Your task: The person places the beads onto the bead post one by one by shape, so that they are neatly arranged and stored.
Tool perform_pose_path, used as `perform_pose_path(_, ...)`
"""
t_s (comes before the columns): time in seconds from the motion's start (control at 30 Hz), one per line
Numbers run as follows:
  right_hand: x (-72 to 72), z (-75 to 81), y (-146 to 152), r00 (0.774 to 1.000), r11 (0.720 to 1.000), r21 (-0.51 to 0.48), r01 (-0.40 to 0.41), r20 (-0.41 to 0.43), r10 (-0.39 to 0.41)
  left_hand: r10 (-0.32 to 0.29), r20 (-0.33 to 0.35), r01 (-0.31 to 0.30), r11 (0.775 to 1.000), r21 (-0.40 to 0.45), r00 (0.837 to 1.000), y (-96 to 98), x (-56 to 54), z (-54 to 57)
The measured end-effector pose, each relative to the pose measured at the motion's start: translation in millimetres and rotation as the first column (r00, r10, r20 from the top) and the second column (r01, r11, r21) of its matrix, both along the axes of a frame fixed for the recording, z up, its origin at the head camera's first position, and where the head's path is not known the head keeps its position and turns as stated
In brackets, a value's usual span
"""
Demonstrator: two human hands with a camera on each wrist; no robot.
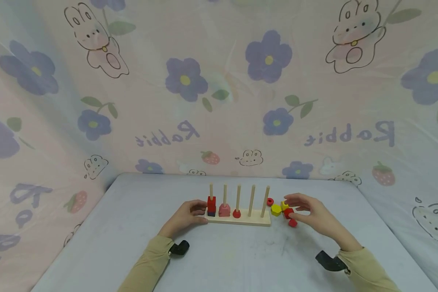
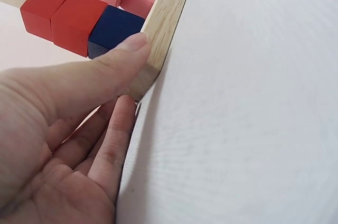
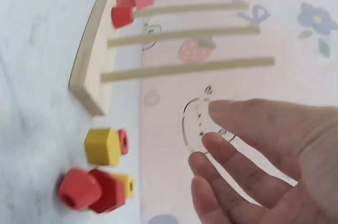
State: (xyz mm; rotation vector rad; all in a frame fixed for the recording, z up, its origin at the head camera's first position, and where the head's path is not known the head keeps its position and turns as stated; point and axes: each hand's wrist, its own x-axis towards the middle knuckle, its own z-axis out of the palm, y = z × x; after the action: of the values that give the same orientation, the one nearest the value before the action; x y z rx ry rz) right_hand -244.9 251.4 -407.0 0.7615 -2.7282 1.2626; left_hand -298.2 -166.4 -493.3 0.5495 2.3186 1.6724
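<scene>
White surface [image 1: 237,261] is bounded at back and both sides by pale pink fabric [image 1: 224,48]. Fabric is printed with purple flowers [image 1: 269,60], green leaves [image 1: 121,27], outlined rabbits [image 1: 354,38], strawberries [image 1: 384,174]; "Rabbit" lettering [image 1: 344,135] is shown mirrored.

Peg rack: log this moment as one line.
left hand: grips left end of peg rack | right hand: holds nothing, beside loose beads | pegs: three loaded, two bare

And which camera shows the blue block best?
Left wrist: the blue block is biggest there, though the thumb partly covers it. Head shows it tiny under red blocks; right wrist, small near the top.
</scene>
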Motion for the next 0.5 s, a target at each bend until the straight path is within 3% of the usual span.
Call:
perform_pose_path(0.17,-12.8,-17.5,11,0.998,0.998,0.016,0.063,0.005,-0.063,0.001,0.0,-0.001,1.0,-0.005,1.0,-0.3,-0.2,-0.1)
perform_pose_path(0.3,-19.5,-31.6,17,0.995,0.995,0.023,0.099,0.009,-0.099,0.008,-0.007,-0.008,1.0,-0.007,1.0,-0.9,-3.1,-6.3)
perform_pose_path(0.5,-28.7,-42.9,24,0.99,0.989,0.05,0.139,0.012,-0.139,0.019,-0.004,-0.019,0.999,-0.032,1.0,-1.3,-2.9,-5.8)
